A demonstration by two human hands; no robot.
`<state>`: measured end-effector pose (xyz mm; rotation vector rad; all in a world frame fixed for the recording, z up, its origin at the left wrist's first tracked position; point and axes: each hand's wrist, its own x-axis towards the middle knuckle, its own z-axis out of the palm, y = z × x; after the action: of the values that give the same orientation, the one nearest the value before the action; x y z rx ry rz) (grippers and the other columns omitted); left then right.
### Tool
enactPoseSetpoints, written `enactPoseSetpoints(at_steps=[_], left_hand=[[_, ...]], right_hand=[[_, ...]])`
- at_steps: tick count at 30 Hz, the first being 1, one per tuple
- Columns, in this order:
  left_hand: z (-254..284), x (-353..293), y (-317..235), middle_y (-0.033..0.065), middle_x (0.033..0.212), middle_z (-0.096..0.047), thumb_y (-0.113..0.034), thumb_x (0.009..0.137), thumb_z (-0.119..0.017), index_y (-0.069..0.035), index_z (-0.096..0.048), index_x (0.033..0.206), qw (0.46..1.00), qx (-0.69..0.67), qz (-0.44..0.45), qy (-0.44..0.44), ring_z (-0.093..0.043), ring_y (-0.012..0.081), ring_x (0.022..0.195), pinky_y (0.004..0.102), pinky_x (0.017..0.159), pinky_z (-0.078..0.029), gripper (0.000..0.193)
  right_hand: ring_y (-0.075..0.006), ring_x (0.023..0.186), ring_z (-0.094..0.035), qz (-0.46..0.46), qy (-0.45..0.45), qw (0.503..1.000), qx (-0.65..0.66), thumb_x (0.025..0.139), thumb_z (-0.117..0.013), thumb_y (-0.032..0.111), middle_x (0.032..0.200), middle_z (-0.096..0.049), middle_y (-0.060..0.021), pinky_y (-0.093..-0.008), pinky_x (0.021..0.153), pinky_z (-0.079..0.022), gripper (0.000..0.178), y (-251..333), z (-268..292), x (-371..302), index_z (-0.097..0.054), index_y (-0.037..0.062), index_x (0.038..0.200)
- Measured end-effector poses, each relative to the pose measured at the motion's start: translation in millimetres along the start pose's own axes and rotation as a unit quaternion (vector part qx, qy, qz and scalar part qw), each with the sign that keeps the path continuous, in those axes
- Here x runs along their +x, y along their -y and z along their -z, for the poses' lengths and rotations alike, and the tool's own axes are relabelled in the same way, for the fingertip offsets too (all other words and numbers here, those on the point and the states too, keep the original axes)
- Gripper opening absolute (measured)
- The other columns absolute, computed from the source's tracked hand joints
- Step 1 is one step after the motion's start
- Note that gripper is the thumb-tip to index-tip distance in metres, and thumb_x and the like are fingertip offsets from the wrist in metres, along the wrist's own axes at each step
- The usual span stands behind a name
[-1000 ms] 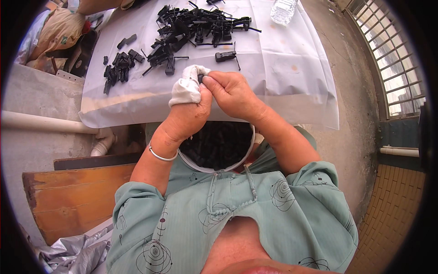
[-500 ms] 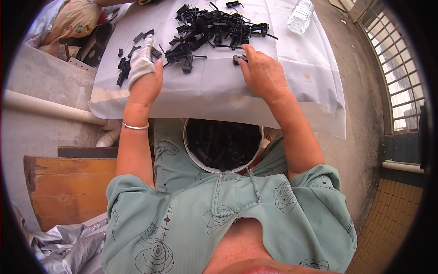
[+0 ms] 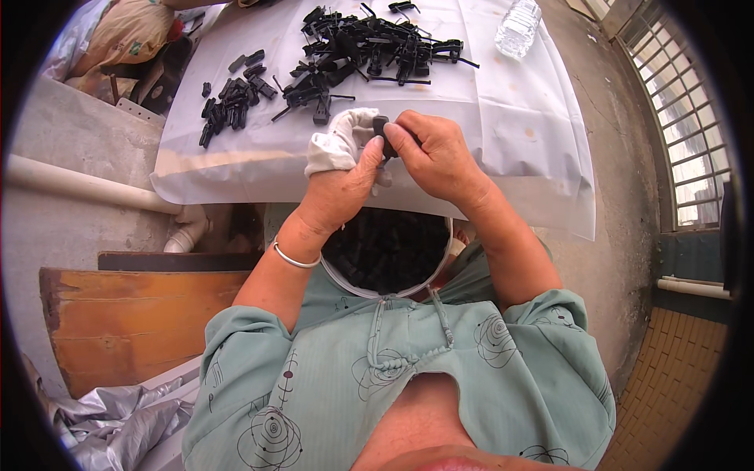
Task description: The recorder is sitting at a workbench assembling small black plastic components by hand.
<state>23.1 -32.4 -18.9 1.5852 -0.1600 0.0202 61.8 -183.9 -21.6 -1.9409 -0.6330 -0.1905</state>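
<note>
Close to the table's front edge, my two hands meet around a small black plastic part [image 3: 382, 127]. My left hand [image 3: 349, 161], in a white glove with the thumb bare, grips it from the left. The bare fingers of my right hand [image 3: 436, 153] close on it from the other side and hide much of it. Beyond my hands lies a big heap of black plastic parts [image 3: 353, 51] with thin strips sticking out. A smaller group of black pieces [image 3: 236, 102] rests on the left of the table.
A white plastic sheet [image 3: 518, 118] covers the table. A clear plastic bottle [image 3: 518, 27] lies at its far right. Below the table edge, a white bucket [image 3: 345, 289] full of black pieces stands between my knees. To the left are a pipe [image 3: 94, 184] and a wooden board [image 3: 141, 314].
My left hand has left the small group at the left and come to the middle. My right hand has moved left with the black part, and both hands now hold it.
</note>
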Motion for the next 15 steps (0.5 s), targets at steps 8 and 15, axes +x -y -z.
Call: enactPoseSetpoints(at_steps=[8,15], left_hand=[[3.6,0.3,-4.2,0.0044,0.087,-0.059,-0.008,0.089,-0.051,0.0,-0.047,0.114,0.991,-0.112,0.047,0.053,-0.055,0.0061,0.065,0.0183,0.051,-0.045,0.026],[-3.8,-4.1,-2.7,0.0058,0.089,-0.058,-0.002,0.085,-0.054,0.001,-0.048,0.113,0.999,-0.033,-0.026,0.016,-0.055,0.0064,0.07,0.0202,0.052,-0.047,0.028]], right_hand=[[-0.0099,0.051,-0.042,0.103,-0.045,0.993,0.031,0.078,-0.067,0.013,0.057,-0.049,-0.0053,-0.0241,0.047,-0.035,0.02,13.1,0.9,-4.3,-0.054,0.0,0.071],[-0.0052,0.057,-0.039,-0.09,0.009,0.978,0.188,0.087,-0.06,0.021,0.059,-0.046,0.0013,-0.0229,0.051,-0.036,0.027,-3.9,-1.0,-0.6,-0.053,0.0003,0.071]])
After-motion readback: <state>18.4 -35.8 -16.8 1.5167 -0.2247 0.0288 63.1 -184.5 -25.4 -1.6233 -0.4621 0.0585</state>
